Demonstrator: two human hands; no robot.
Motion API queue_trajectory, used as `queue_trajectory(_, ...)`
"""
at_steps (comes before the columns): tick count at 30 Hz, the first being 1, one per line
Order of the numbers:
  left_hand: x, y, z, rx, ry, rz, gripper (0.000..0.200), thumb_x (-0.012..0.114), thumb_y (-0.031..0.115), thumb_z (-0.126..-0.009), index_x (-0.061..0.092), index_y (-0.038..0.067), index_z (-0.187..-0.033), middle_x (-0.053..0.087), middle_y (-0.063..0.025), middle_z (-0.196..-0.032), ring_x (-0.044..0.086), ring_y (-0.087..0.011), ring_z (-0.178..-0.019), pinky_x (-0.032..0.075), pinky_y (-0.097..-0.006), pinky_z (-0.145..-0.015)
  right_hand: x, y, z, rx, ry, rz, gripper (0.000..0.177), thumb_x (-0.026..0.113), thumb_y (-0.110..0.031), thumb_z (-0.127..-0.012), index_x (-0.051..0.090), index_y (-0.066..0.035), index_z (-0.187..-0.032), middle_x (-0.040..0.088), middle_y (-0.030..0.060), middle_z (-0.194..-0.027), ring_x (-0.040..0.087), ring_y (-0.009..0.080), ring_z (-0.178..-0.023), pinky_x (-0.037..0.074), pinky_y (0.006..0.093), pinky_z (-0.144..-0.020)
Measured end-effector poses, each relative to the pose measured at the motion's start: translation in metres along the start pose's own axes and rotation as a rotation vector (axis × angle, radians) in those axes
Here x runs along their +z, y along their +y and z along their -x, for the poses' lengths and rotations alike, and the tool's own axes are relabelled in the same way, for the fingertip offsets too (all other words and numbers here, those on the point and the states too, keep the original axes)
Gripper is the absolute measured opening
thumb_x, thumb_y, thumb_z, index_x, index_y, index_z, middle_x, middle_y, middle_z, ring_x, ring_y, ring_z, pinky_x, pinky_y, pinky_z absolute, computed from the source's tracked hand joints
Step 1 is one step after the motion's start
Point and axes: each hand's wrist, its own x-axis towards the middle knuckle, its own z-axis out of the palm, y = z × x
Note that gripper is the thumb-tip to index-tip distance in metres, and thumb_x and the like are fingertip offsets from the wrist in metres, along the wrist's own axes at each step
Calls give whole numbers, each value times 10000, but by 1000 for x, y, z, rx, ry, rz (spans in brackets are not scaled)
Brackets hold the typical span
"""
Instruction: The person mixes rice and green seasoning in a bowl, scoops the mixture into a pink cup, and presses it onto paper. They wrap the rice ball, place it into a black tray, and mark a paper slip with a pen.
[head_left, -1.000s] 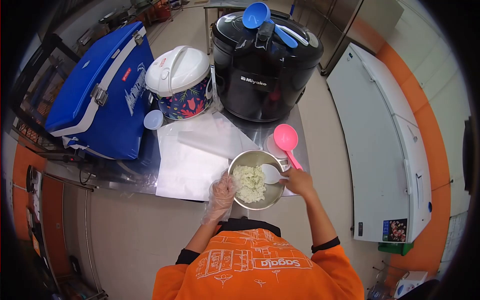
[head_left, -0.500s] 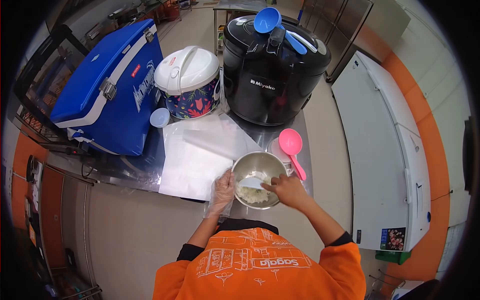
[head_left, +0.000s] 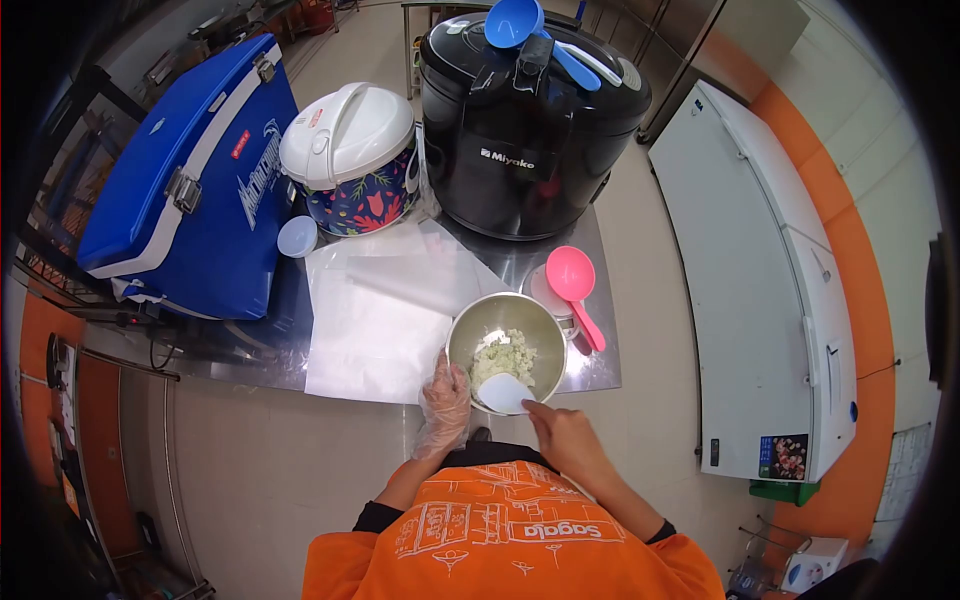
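Note:
My left hand (head_left: pixel 446 402), in a clear plastic glove, grips the left rim of a metal bowl (head_left: pixel 548 335). Inside the bowl lies a clump of rice (head_left: pixel 505 355), whitish with a green tint. Bare and closed, my right hand (head_left: pixel 568 436) holds the handle of a white rice paddle (head_left: pixel 503 394). The paddle's blade is in the near side of the bowl, against the rice. Sheets of white paper (head_left: pixel 370 340) lie just left of the bowl. To its right, a pink ladle (head_left: pixel 572 275) rests on a whitish container (head_left: pixel 545 290).
Behind stand a black Miyako rice cooker (head_left: pixel 520 180) with a blue ladle (head_left: pixel 515 25) on its lid, and a patterned white-lidded rice container (head_left: pixel 350 150). A blue cooler box (head_left: pixel 190 210) and small cup (head_left: pixel 297 237) are left. A white chest freezer (head_left: pixel 750 280) stands at right.
The paddle has moved toward the near side of the bowl, my right hand dropping lower with it. More of the rice shows. The whole view has shifted slightly.

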Motion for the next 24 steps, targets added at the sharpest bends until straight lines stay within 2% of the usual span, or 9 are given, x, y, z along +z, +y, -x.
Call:
queue_trajectory(1, 0, -1, -1, 29, 25, -29, 401, 494, 130, -936, 479, -36, -1301, 590, -187, -601, 601, -288, -483, 470, -395, -478, 13, -2, -2, 88, -61, 7, 325, 540, -112, -868, 594, -68, -1186, 630, 249, -711, 645, 414, -678, 522, 505, -612)
queue_trajectory(4, -1, 15, 0, 47, 49, -22, 398, 511, 104, -920, 498, -39, -1291, 587, -205, -611, 610, -334, -528, 464, -419, -506, 40, 8, -34, 207, -2, 138, 252, 517, -95, -863, 633, -53, -1083, 633, 268, -723, 652, 436, -713, 524, 516, -633)
queue_trajectory(8, 10, 5, -7, 104, 139, -100, 377, 512, 123, -925, 531, -78, -1245, 575, -178, -579, 586, -270, -481, 453, -376, -476, 11, -1, -51, 142, -24, 91, 197, 497, -100, -857, 640, -29, -972, 622, 303, -732, 653, 443, -746, 517, 544, -671)
queue_trajectory(11, 7, 1, -7, 31, 91, -132, 385, 516, 113, -918, 526, -104, -1236, 597, -204, -626, 590, -293, -501, 451, -388, -492, -2, -18, -20, 170, -128, 176, 203, 498, -125, -863, 645, -30, -966, 624, 308, -755, 653, 440, -761, 518, 541, -689)
queue_trajectory(13, 1, 11, -6, -19, 19, -181, 394, 518, 107, -911, 519, -114, -1237, 610, -221, -654, 599, -303, -520, 455, -393, -506, 21, -6, -32, 192, -111, 139, 225, 514, -160, -869, 662, -46, -995, 637, 285, -773, 646, 455, -746, 525, 527, -692)
queue_trajectory(16, 8, 4, -7, 95, 104, -147, 421, 533, 101, -904, 498, -71, -1287, 596, -217, -628, 584, -325, -494, 453, -423, -491, 21, 12, -60, 106, -15, 96, 220, 536, -168, -861, 670, -70, -1004, 639, 249, -730, 648, 444, -697, 532, 511, -655)
queue_trajectory(20, 13, -10, -9, 233, 200, -48, 415, 529, 110, -908, 504, -63, -1285, 543, -175, -558, 530, -308, -444, 419, -416, -459, -42, -5, -37, 107, -1, 481, 259, 629, -220, -832, 675, -119, -1066, 660, 169, -737, 663, 352, -683, 529, 456, -617)
queue_trajectory(23, -7, 22, -7, 99, 25, -128, 390, 533, 98, -904, 522, -91, -1245, 581, -215, -621, 591, -318, -507, 455, -401, -503, -41, 7, -55, 195, -2, 678, 278, 648, -220, -820, 665, -125, -1081, 665, 166, -752, 667, 336, -681, 530, 453, -622)
queue_trajectory(24, -6, 21, -7, 136, 12, -119, 381, 530, 95, -907, 526, -85, -1242, 570, -208, -607, 586, -312, -497, 450, -399, -494, -37, 18, -66, 229, -65, 670, 322, 658, -234, -817, 660, -170, -1133, 677, 138, -782, 678, 316, -746, 533, 443, -647)
